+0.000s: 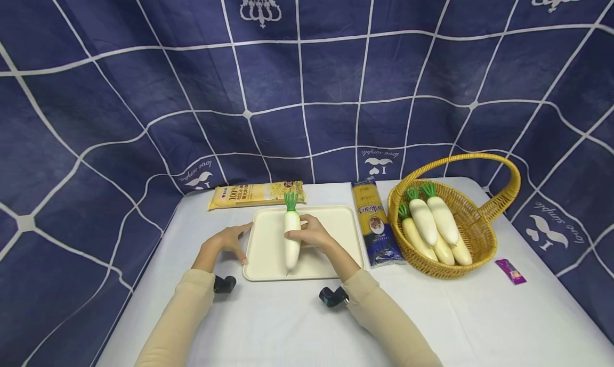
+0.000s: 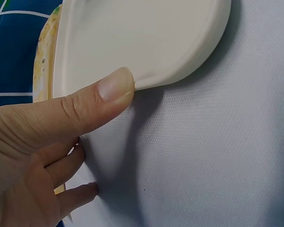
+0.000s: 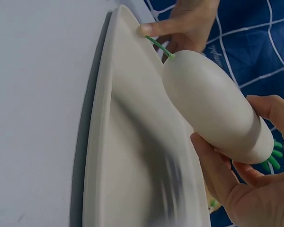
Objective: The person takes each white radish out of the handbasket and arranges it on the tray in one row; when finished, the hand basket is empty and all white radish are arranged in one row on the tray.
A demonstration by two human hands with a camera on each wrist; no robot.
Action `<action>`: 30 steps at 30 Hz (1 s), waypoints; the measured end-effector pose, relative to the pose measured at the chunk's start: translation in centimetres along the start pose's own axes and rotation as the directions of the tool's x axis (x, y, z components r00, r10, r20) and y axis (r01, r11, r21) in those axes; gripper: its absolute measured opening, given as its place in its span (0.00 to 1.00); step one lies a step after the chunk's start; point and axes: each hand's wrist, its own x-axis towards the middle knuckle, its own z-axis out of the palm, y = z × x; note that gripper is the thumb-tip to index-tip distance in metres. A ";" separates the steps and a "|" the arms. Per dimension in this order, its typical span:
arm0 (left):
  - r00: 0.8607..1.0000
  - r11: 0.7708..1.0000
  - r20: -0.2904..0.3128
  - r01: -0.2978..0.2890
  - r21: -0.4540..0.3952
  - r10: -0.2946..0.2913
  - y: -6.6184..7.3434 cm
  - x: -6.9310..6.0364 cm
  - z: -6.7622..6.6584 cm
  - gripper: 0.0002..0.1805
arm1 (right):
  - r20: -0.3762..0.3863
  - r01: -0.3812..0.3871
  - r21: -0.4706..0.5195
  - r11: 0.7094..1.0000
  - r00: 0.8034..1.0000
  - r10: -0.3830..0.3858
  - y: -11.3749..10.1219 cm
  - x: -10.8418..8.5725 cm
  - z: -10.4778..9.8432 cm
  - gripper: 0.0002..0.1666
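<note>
A white radish with green leaves is gripped by the right hand, whose thumb and fingers lie around its upper part; in the right wrist view the radish is held above the cream tray by the right hand. At the tray's left edge, the left hand has its fingers spread. The left wrist view shows the left thumb of that hand touching the tray rim, the other fingers lying beside it on the cloth.
Right of the tray lies a blue and yellow pasta packet. Beyond it stands a wicker basket holding several white radishes. A yellow packet lies behind the tray, and a small purple packet is at the far right.
</note>
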 end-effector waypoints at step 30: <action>1.000 1.000 0.002 0.016 0.000 -0.016 0.1 -0.1 0.1 0.67 | -0.100 -0.053 -0.194 0.980 0.994 0.034 0.2 2.7 5.4 0.39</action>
